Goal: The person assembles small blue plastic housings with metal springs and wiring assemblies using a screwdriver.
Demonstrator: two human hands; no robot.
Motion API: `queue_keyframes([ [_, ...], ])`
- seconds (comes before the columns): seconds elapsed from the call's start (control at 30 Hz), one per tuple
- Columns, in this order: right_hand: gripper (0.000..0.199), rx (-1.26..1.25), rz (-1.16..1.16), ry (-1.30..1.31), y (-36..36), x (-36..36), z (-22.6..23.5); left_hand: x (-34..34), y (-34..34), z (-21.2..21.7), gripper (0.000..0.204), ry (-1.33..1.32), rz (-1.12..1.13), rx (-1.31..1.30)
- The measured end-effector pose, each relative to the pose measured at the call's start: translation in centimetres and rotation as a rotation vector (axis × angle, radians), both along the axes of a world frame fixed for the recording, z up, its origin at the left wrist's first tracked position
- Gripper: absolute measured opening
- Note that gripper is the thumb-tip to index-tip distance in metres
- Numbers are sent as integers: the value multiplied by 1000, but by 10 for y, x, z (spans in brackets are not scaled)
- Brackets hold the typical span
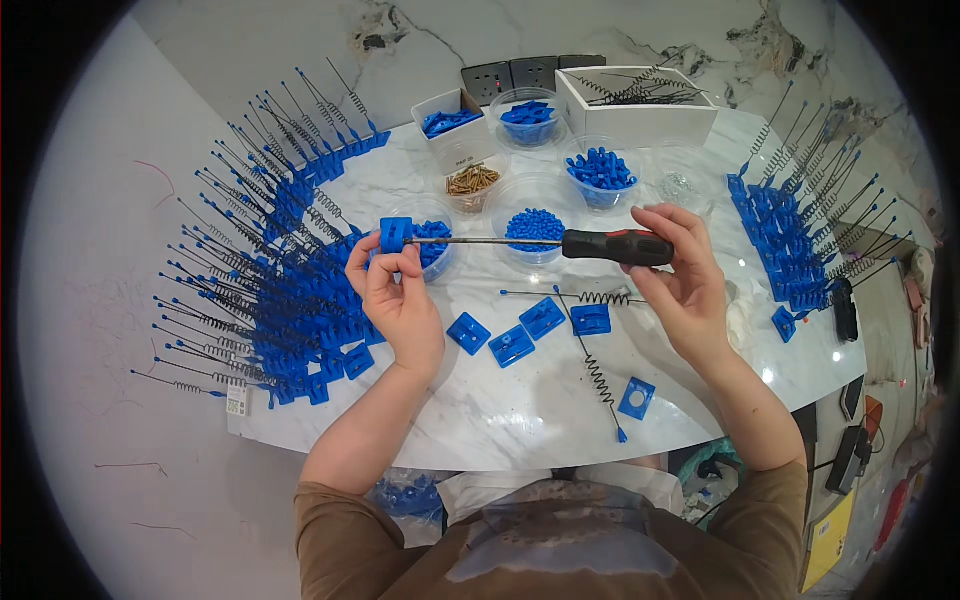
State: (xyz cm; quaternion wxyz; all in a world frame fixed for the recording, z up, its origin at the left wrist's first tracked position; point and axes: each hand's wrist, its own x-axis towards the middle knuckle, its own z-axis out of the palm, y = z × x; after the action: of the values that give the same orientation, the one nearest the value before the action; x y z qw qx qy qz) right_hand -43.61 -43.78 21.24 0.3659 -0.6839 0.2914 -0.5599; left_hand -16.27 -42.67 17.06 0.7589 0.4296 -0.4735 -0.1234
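My left hand pinches a small blue plastic base plate, raised above the table. A screwdriver with a black and red handle lies across the view in my right hand, its fingers closed on the handle. The thin shaft points left, and its tip reaches the blue plate; whether a screw sits there is hidden. Below on the table lie several loose blue plates, two black springs with blue tips, and a blue plate with a round hole.
Crowded on the left stand many blue bases with upright springs; another group stands at right. Tubs of blue beads, blue caps and brass screws sit behind my hands. Farther back are a white box and power sockets.
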Motion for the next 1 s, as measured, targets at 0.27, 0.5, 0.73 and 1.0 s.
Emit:
queue_keyframes([
  [0.27, 24, 242, 8, -78, 3, -7, 2, -2, 1, 3, 19, -25, 3, -33],
  [0.5, 23, 377, 24, 25, 1, -1, 2, 1, 0, 0, 19, -44, 43, 2],
  [0.73, 26, 413, 74, 105, 0, -8, 5, 4, -2, 0, 14, -30, 74, -2],
  [1.0, 19, 418, -50, 103, -5, -7, 1, 1, -3, 0, 25, -55, 14, -103],
])
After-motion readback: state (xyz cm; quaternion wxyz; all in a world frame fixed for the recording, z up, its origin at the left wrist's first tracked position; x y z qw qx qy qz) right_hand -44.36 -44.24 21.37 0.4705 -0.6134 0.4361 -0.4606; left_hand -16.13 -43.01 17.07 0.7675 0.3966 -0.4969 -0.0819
